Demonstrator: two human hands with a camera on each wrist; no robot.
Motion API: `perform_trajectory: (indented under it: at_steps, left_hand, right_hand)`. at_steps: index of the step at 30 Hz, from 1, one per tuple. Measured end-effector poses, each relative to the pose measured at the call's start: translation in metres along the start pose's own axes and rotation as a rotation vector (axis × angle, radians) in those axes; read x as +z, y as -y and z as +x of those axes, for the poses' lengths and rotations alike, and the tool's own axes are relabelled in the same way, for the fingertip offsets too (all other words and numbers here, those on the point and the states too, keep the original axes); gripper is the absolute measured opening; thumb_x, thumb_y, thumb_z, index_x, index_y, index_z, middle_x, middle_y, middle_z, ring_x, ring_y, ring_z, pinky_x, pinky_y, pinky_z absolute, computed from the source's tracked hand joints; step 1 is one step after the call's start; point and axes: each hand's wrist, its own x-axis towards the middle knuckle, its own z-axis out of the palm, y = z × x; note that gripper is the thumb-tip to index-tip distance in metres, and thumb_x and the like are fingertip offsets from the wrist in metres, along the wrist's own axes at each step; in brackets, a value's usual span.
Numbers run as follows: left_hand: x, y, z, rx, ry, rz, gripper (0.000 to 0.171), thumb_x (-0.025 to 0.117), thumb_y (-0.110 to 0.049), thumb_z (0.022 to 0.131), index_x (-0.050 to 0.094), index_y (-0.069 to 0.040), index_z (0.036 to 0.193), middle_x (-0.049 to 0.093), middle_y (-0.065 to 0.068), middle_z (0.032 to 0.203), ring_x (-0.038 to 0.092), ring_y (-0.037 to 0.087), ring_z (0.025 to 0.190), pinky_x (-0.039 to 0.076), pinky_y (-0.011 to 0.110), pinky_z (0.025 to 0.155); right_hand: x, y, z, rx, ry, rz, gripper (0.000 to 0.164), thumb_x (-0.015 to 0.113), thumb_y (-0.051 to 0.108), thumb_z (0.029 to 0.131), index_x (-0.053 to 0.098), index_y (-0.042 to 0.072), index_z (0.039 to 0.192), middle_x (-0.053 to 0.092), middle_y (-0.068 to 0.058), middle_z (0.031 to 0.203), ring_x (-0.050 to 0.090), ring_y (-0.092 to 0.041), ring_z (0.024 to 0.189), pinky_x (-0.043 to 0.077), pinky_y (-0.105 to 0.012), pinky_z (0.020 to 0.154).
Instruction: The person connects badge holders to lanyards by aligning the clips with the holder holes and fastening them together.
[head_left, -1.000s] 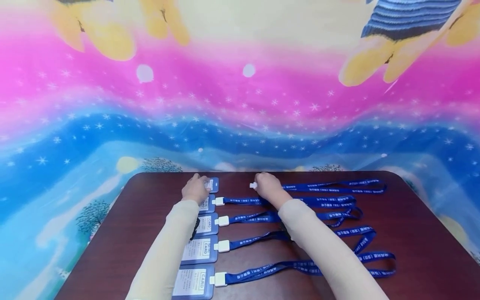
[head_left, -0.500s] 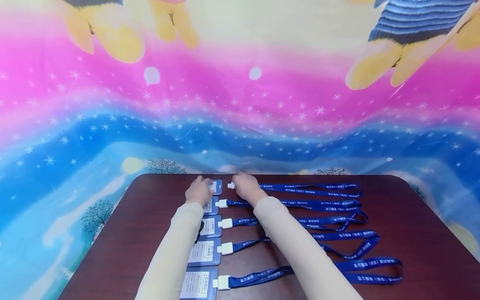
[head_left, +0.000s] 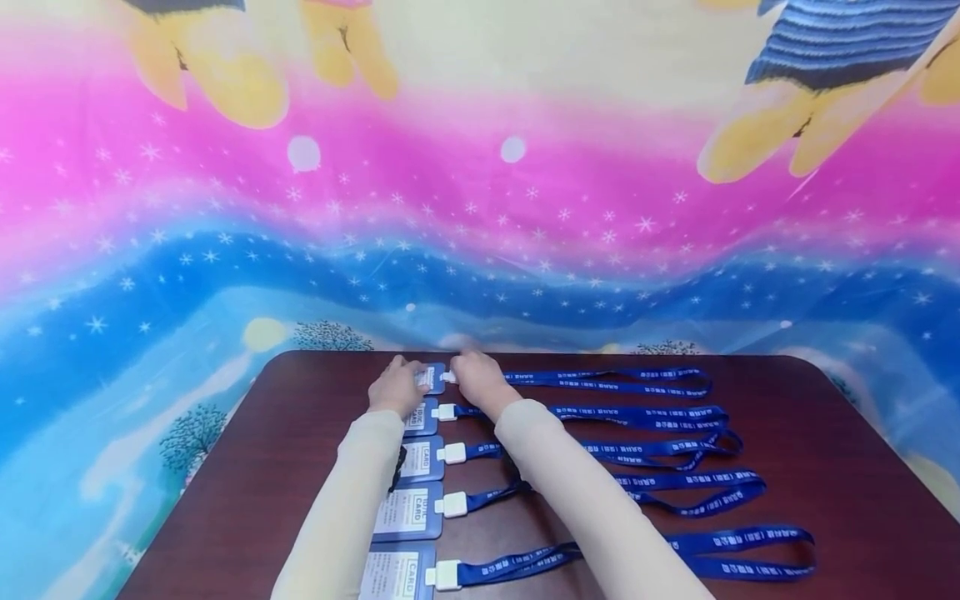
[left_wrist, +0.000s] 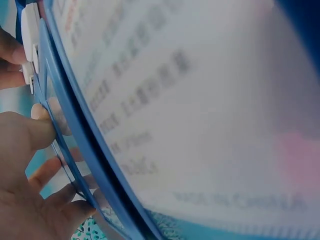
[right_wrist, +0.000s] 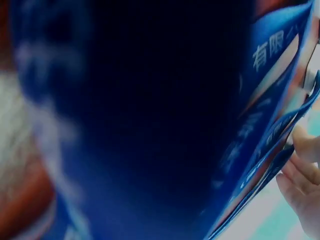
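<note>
At the far edge of the table, my left hand (head_left: 395,388) holds a blue-rimmed ID card holder (head_left: 436,379). The left wrist view shows its thumb on one face and its fingers along the lower edge. My right hand (head_left: 482,385) pinches the white clip (head_left: 448,377) of a blue lanyard (head_left: 600,381), right at the holder's slotted end. Whether the clip is fastened to the holder cannot be told. In the right wrist view, blurred blue strap (right_wrist: 150,125) covers most of the picture, with the right hand's fingers (right_wrist: 300,172) at the right edge.
Nearer me lie several more card holders (head_left: 408,510) in a column, with white clips (head_left: 452,505) at their right ends. Their blue lanyards (head_left: 693,417) stretch rightward across the dark brown table (head_left: 825,467). A patterned cloth (head_left: 480,208) hangs behind the table.
My right hand has moved left with the clip and its lanyard, up to the far card holder. The left hand stays on that holder, nearly in place.
</note>
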Motion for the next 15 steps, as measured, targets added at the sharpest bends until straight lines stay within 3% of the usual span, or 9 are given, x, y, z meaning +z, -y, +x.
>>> perform_trajectory:
  at_steps: [15]
  left_hand:
    - [0.0019, 0.0029, 0.0015, 0.012, 0.013, -0.011, 0.044, 0.065, -0.025, 0.097, 0.058, -0.016, 0.140, 0.049, 0.014, 0.135, 0.058, 0.033, 0.107, 0.047, 0.054, 0.090]
  right_hand:
    - [0.0085, 0.0071, 0.0051, -0.037, -0.045, -0.105, 0.013, 0.063, 0.010, 0.098, 0.069, 0.009, 0.109, 0.062, -0.010, 0.106, 0.063, -0.022, 0.098, 0.056, -0.033, 0.083]
